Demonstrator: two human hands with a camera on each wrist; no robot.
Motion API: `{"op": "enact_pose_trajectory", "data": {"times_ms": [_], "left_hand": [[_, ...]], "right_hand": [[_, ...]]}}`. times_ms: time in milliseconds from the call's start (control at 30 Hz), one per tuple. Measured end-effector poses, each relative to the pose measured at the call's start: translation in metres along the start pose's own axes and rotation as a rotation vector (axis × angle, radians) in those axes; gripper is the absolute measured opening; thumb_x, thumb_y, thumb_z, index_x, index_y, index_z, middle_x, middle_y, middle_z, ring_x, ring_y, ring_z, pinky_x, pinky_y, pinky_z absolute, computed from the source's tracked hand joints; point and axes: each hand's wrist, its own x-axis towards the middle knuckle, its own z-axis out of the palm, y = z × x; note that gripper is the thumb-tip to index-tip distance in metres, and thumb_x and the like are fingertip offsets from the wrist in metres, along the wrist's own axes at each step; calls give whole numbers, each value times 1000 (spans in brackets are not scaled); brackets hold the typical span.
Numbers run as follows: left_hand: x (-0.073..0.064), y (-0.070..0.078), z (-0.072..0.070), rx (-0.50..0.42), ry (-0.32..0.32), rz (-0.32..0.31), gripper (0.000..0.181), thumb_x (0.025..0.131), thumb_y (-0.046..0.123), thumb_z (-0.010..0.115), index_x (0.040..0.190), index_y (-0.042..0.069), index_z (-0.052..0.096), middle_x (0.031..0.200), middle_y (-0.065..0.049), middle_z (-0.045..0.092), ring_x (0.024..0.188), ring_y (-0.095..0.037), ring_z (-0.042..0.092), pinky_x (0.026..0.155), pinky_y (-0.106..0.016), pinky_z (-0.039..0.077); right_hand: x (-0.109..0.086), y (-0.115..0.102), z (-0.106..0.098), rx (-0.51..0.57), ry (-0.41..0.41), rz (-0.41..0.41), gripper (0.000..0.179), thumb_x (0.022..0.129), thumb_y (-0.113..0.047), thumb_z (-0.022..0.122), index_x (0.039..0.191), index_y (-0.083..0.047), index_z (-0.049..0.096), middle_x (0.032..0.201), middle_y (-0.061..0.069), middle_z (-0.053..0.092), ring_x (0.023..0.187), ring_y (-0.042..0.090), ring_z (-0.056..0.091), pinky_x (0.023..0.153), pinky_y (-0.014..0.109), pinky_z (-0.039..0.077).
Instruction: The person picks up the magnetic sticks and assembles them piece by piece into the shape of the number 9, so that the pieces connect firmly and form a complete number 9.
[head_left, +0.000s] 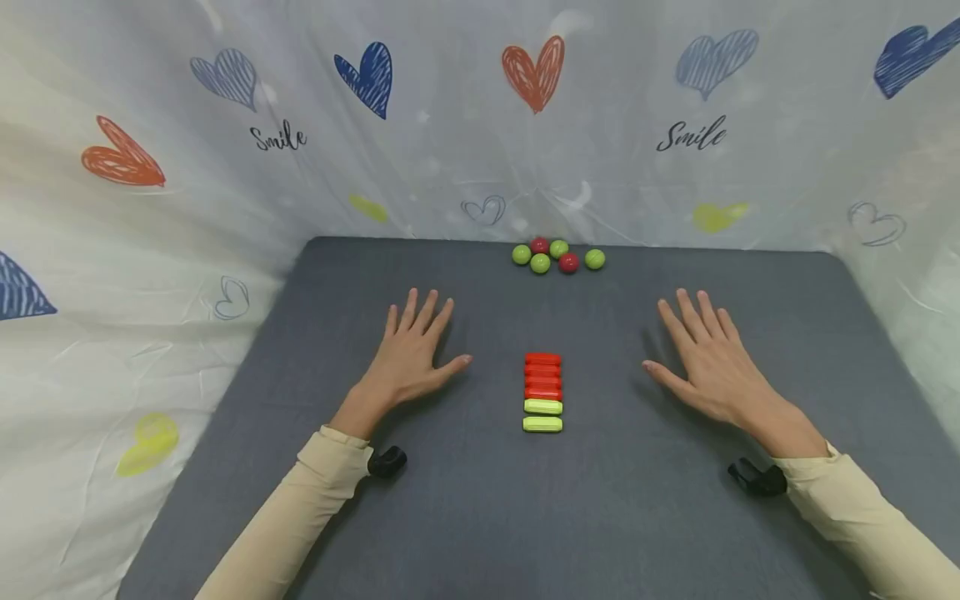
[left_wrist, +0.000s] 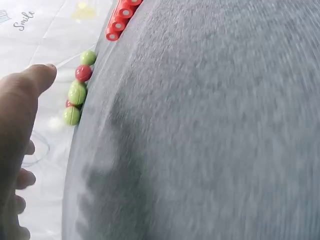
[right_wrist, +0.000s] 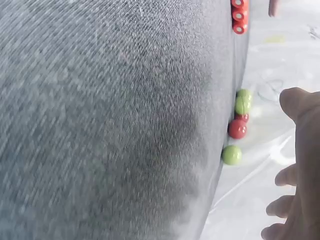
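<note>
My left hand (head_left: 408,354) is held palm down over the left part of the table, fingers spread, holding nothing. On the other side my right hand (head_left: 708,362) is likewise spread and holds nothing. Between the hands lies a column of short ridged cylinders: several red cylinders (head_left: 543,377) in a row, then two yellow-green cylinders (head_left: 542,424) nearer me. The red ends (left_wrist: 118,24) also show in the left wrist view. Farther back sits a cluster of small balls, with several green balls (head_left: 595,259) and two red balls (head_left: 568,263). Neither hand touches any of them.
A dark grey cloth covers the table (head_left: 465,517). Behind it and at both sides hangs a pale curtain (head_left: 450,150) printed with hearts and the word Smile. Black wrist straps (head_left: 387,462) sit at the cuffs of the beige sleeves.
</note>
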Motion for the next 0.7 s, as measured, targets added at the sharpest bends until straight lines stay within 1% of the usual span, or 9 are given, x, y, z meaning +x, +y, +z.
{"op": "enact_pose_trajectory", "data": {"times_ms": [67,133,233,300,367,467,533,600,700], "left_hand": [[4,5,2,-36,4,25,92,93,73,45,160,14,22,165,-15,14,151,-37,-3,117,-62,5],[10,12,4,-72,22,74,85,95,66,51,157,11,32,163,-16,21,151,-39,3,116,-62,10],[25,25,5,-131,43,158,65,96,51,61,145,9,53,153,-15,41,148,-37,23,115,-57,23],[35,34,5,-174,35,205,49,96,41,67,133,9,64,139,-12,57,137,-32,42,110,-51,36],[45,42,7,-235,-5,230,37,95,34,70,123,11,70,123,-6,66,122,-24,56,102,-43,44],[56,52,13,-327,-78,239,28,95,32,72,116,14,74,107,2,69,100,-13,62,88,-33,50],[63,57,17,-366,-115,246,25,95,31,72,114,16,75,104,5,69,94,-9,62,85,-29,50],[67,61,19,-373,-135,259,23,95,31,72,113,17,76,103,6,69,92,-8,62,82,-28,50],[71,65,19,-326,-148,283,22,95,31,71,112,18,77,103,5,70,93,-9,62,84,-29,49]], "right_hand": [[4,-4,3,31,16,-12,84,97,-47,61,158,-2,24,164,23,10,150,41,1,116,62,9],[12,-11,8,85,63,-49,76,96,-41,66,153,0,37,157,25,30,146,43,22,113,62,19],[29,-26,18,199,152,-138,51,92,-27,74,133,1,61,131,20,61,121,37,57,100,57,42],[44,-39,25,275,179,-199,36,89,-20,76,119,-1,71,110,13,70,101,31,67,87,52,51],[56,-51,32,340,155,-228,25,89,-17,77,110,-3,75,100,7,73,91,25,69,79,47,54],[72,-65,40,410,89,-232,18,89,-16,78,105,-7,77,96,2,73,86,20,69,76,43,55],[78,-70,45,433,52,-223,15,89,-15,78,102,-9,79,94,0,73,84,17,68,75,41,55],[83,-73,50,444,37,-217,11,89,-14,79,100,-11,79,91,-2,72,81,15,67,73,39,55],[87,-76,52,438,39,-216,9,87,-13,80,96,-12,80,87,-3,72,78,13,66,70,38,55]]}}
